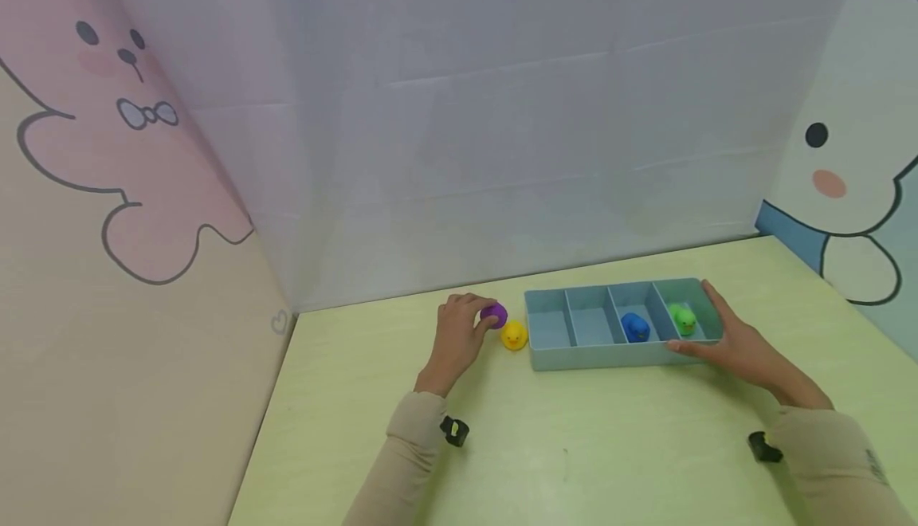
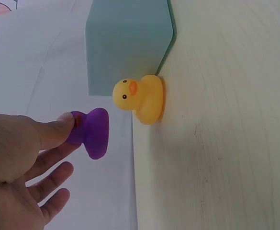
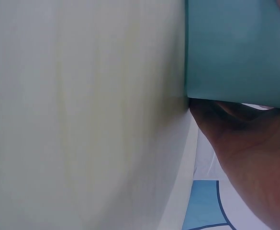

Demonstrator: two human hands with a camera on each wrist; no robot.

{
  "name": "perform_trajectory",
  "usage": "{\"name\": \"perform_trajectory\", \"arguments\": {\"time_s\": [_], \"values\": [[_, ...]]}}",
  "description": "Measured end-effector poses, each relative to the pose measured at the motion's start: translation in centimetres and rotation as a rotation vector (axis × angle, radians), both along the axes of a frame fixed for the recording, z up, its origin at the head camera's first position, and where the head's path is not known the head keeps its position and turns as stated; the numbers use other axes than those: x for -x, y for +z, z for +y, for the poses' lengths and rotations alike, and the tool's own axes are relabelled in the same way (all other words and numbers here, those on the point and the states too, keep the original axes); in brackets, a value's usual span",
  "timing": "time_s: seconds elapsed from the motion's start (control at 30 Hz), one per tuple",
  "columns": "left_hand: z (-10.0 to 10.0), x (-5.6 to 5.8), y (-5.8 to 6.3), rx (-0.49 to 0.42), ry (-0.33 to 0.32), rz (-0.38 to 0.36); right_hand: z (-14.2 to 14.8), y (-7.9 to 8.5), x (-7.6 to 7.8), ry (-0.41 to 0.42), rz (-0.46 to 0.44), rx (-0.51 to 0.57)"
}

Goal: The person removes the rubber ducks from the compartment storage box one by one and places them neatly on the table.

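Between thumb and forefinger my left hand (image 1: 459,333) pinches a purple rubber duck (image 2: 95,133) by its head, raised off the table. Just right of it a yellow rubber duck (image 1: 513,336) stands on the table, close to the left end of a blue-green tray (image 1: 588,357) split into compartments in a row. My right hand (image 1: 746,351) grips the tray's right end, thumb along the front edge and fingers round the end wall. In the rightmost compartment sits a green duck (image 1: 684,319), with a blue duck (image 1: 635,327) in the one beside it. The two left compartments hold nothing.
The pale yellow-green table (image 1: 574,446) ends at a white cloth wall (image 1: 502,151) behind the tray. Side panels with cartoon bears, a pink one (image 1: 154,183) on the left and a white one (image 1: 853,167) on the right, flank it.
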State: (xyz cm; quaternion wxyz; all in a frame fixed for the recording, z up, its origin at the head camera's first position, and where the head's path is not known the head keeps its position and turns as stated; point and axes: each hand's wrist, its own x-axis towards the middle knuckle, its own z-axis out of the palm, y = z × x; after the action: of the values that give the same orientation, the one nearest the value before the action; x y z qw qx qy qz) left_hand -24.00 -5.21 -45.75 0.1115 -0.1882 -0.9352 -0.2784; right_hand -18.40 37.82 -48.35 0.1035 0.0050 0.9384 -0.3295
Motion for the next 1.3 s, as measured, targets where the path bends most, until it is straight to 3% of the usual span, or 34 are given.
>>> {"name": "perform_trajectory", "arguments": {"time_s": [0.47, 1.03, 1.3], "values": [[-1.2, -0.6, -1.6, 0.003, 0.029, -0.030, -0.1, 0.0, -0.1, -0.007, -0.017, 0.011], [-1.9, -0.1, -2.8, 0.090, 0.016, -0.076, 0.0, -0.2, 0.3, -0.014, -0.023, -0.016], [-2.1, -0.5, -3.0, 0.066, 0.011, -0.096, -0.1, -0.1, 0.2, -0.012, -0.017, -0.019]]}}
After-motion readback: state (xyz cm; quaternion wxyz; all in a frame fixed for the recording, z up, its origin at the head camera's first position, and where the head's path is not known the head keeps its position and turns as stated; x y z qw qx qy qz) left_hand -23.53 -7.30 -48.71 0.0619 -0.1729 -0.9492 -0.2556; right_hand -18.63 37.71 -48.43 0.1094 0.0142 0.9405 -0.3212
